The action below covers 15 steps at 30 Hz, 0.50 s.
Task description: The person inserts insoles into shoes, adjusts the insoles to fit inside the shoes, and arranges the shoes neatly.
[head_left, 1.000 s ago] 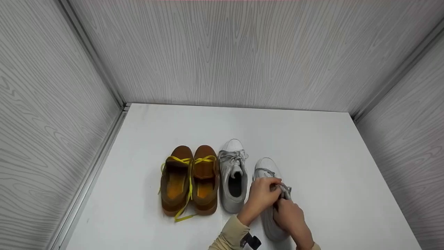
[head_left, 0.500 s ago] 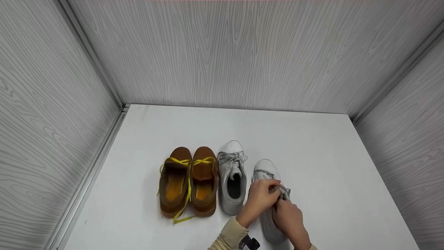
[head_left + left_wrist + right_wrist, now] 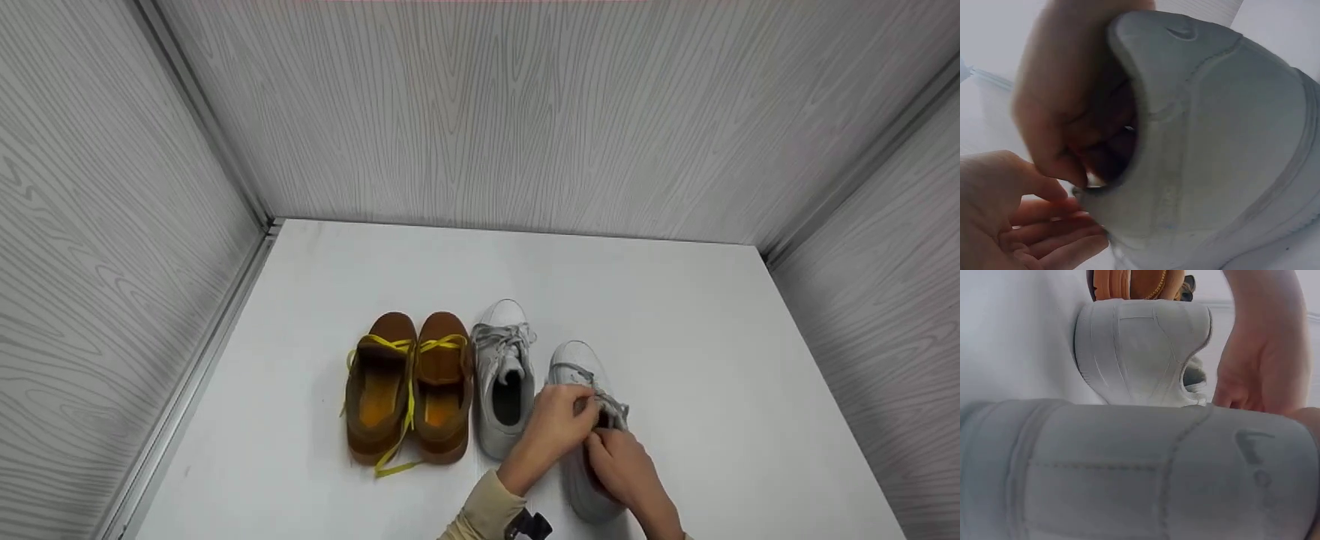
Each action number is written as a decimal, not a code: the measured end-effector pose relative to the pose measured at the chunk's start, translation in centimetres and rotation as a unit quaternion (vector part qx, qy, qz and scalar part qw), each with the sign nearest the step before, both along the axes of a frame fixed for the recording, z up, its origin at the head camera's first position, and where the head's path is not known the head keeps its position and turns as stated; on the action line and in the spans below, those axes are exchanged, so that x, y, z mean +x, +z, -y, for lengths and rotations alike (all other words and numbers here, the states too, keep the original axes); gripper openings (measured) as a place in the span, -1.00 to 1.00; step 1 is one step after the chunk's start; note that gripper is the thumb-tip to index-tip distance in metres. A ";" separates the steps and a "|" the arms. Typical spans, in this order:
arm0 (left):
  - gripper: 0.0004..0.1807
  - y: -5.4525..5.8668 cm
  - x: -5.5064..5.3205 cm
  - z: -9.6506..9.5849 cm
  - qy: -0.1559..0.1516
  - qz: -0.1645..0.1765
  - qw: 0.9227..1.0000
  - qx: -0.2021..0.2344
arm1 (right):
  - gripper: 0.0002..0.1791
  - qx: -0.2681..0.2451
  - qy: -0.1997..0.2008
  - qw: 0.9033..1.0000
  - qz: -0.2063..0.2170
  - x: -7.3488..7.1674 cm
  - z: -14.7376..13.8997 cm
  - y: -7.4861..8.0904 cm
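Note:
The right-hand white sneaker (image 3: 576, 358) has grey laces (image 3: 616, 409) and lies with its toe pointing away. My left hand (image 3: 556, 418) pinches at its lacing, thumb and forefinger tips together. At the shoe's opening, my right hand (image 3: 627, 466) grips with curled fingers. In the left wrist view that right hand (image 3: 1067, 95) reaches in over the collar of the sneaker (image 3: 1230, 129), its fingertips hidden inside. The left hand (image 3: 1027, 225) is at the collar's front edge there. In the right wrist view the sneaker's heel (image 3: 1100, 467) fills the lower part.
A second white sneaker (image 3: 495, 442), laces tied, stands just left of my left hand. Beyond it are two brown shoes (image 3: 446, 450) (image 3: 367, 450) with yellow laces, one lace trailing on the white table (image 3: 300, 300). Grey wood-grain panels (image 3: 480, 112) enclose the table's back and sides.
My left hand has shifted slightly left and towards me, so more of the sneaker's laces and opening shows between the hands. The right hand stays at the opening. The other shoes keep their places.

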<state>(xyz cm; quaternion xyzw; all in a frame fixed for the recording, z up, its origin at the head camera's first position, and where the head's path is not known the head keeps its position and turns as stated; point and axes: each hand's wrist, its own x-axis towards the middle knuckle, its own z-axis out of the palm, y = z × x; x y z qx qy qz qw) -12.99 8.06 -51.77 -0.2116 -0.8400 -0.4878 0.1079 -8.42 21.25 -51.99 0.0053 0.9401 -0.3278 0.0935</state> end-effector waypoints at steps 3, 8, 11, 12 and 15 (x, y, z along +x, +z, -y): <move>-0.73 0.8 0.4 1.3 0.031 -0.006 0.999 -0.006 | -0.53 0.027 0.013 0.999 0.011 0.2 0.3 0.1; -0.90 0.7 1.6 3.5 0.137 -0.057 0.988 -0.028 | -0.58 0.041 0.040 0.998 -0.018 0.0 0.7 -0.1; -0.95 0.0 2.4 4.5 0.195 -0.051 0.978 -0.045 | -0.61 0.045 0.052 0.996 -0.052 -0.5 1.0 -0.2; -0.93 -0.3 2.7 4.7 0.206 -0.042 0.976 -0.052 | -0.60 0.052 0.054 0.995 -0.068 -0.7 1.1 -0.3; -0.86 -1.0 3.1 5.0 0.219 -0.009 0.973 -0.072 | -0.58 0.070 0.054 0.989 -0.118 -1.4 1.5 -0.4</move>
